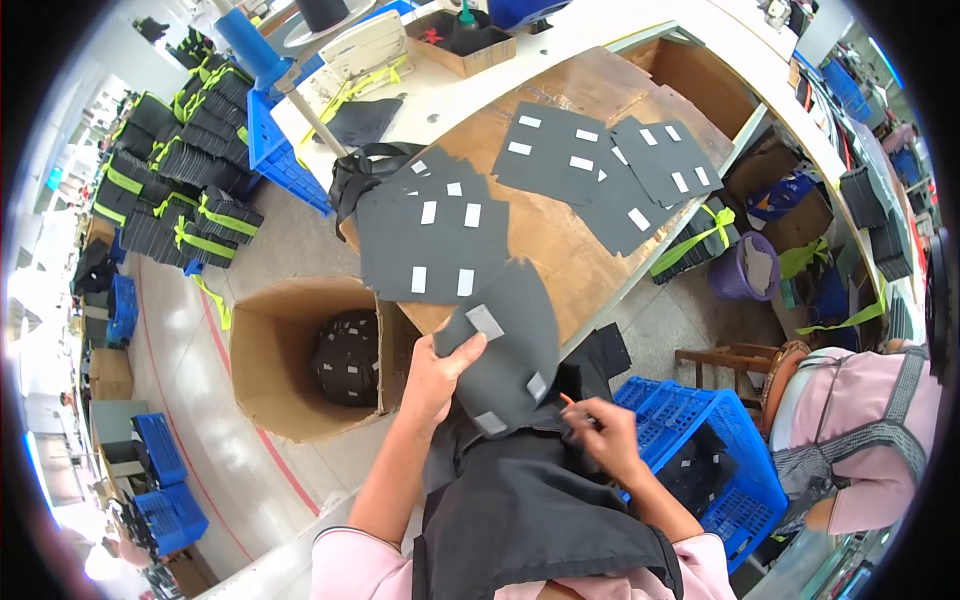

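Observation:
My left hand (pixel 440 375) grips the left edge of a black fabric panel (pixel 510 345), thumb on top. The panel is bent and tilted over my lap, with several pale rectangular patches on it. Just right of its lower edge, my right hand (pixel 603 435) is closed around a thin red-tipped item (pixel 567 399); its kind is too small and blurred to tell. Flat on the wooden board (pixel 545 240) lie a left pile of similar black panels (pixel 395 235) and a right group of panels (pixel 550 150), all with white patches.
An open cardboard box (pixel 290 400) with black pieces inside stands left of my arm. A blue crate (pixel 735 440) is at my right, near a seated person (pixel 860 430). Bundled black stacks (pixel 190 165) fill the far left. A purple bin (pixel 745 270) stands beyond the board's right edge.

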A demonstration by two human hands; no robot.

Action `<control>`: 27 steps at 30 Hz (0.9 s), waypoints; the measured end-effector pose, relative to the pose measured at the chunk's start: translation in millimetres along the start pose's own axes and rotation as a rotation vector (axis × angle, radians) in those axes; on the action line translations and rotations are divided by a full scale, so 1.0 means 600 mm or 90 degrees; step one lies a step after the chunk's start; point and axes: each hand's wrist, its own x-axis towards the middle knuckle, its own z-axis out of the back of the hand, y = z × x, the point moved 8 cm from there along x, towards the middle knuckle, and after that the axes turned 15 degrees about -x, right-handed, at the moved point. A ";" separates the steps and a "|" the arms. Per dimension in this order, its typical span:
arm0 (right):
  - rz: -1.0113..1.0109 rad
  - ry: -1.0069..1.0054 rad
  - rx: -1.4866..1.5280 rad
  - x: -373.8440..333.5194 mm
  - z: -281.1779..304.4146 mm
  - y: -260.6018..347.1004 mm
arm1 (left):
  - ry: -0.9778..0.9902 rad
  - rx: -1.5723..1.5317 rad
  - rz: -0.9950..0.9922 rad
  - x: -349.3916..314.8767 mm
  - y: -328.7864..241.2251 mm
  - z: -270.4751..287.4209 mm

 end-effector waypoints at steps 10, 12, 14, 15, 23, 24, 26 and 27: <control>0.388 -0.277 -0.226 0.085 0.086 0.200 | 0.086 0.042 0.108 -0.021 0.006 -0.043; 0.385 -0.281 -0.229 0.089 0.093 0.208 | 0.098 0.062 0.116 -0.025 0.004 -0.047; 0.431 -0.262 -0.239 0.090 0.090 0.219 | 0.088 0.068 0.112 -0.027 0.004 -0.045; 0.429 -0.262 -0.240 0.090 0.089 0.218 | 0.083 0.075 0.105 -0.026 0.002 -0.044; 0.364 -0.272 -0.177 0.078 0.095 0.190 | 0.101 0.108 0.114 -0.030 0.005 -0.047; 0.361 -0.272 -0.178 0.078 0.098 0.191 | 0.107 0.122 0.111 -0.030 0.004 -0.049; 0.384 -0.248 -0.201 0.080 0.098 0.199 | 0.105 0.130 0.113 -0.031 0.001 -0.054; 0.383 -0.247 -0.200 0.082 0.100 0.198 | 0.101 0.137 0.112 -0.032 -0.001 -0.056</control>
